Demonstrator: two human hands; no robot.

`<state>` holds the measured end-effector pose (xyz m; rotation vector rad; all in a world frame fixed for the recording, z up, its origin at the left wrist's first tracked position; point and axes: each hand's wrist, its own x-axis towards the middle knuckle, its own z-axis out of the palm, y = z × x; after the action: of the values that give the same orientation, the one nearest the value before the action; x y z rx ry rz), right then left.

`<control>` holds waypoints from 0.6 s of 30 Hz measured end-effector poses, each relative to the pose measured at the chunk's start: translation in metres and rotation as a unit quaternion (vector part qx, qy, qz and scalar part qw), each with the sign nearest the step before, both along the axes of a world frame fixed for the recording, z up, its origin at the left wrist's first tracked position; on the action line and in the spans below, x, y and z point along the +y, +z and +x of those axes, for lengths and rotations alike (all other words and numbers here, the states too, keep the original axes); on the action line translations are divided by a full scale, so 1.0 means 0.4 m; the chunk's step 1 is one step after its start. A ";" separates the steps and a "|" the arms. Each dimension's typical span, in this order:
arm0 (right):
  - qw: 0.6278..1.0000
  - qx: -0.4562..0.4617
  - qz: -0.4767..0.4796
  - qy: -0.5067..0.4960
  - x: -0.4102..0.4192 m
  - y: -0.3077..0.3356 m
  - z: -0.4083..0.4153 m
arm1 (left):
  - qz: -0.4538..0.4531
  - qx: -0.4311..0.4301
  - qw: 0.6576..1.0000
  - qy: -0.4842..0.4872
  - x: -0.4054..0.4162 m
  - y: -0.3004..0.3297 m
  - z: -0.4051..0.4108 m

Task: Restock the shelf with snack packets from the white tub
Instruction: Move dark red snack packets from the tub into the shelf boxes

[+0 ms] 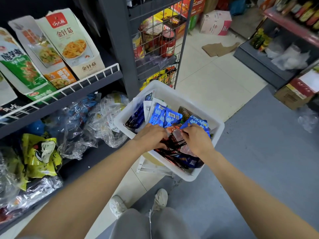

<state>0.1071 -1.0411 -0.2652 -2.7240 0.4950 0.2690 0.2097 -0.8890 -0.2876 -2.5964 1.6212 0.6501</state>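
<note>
Red-black packets [174, 144] between both hands' grip, in tub [172, 94].

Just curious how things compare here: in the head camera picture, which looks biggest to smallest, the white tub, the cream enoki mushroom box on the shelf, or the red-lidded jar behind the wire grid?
1. white tub
2. cream mushroom box, nearly as big
3. red-lidded jar, farther off, so it may look smaller than it is

Bright, even overhead light fills the aisle, and shadows stay soft. Glare glints off the clear bags [76, 128] on the low left shelf. The far right shelf [291, 23] is blurred. Lines bow at the edges, wide-angle stretch.
</note>
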 end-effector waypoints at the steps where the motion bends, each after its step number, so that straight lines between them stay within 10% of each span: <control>1: 1.000 0.001 0.002 0.000 -0.003 0.004 0.000 | 0.010 0.002 1.000 0.002 0.001 -0.004 0.001; 14: 0.998 -0.019 0.044 -0.031 -0.007 0.006 -0.029 | -0.039 -0.122 0.991 -0.036 -0.018 -0.029 -0.019; 18: 0.998 -0.026 0.037 -0.035 -0.010 0.014 -0.021 | -0.116 0.018 0.990 0.072 0.030 0.029 0.000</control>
<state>0.0987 -1.0452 -0.2596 -2.6283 0.5542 0.1948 0.2096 -0.8768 -0.2760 -2.9053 1.6211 0.5452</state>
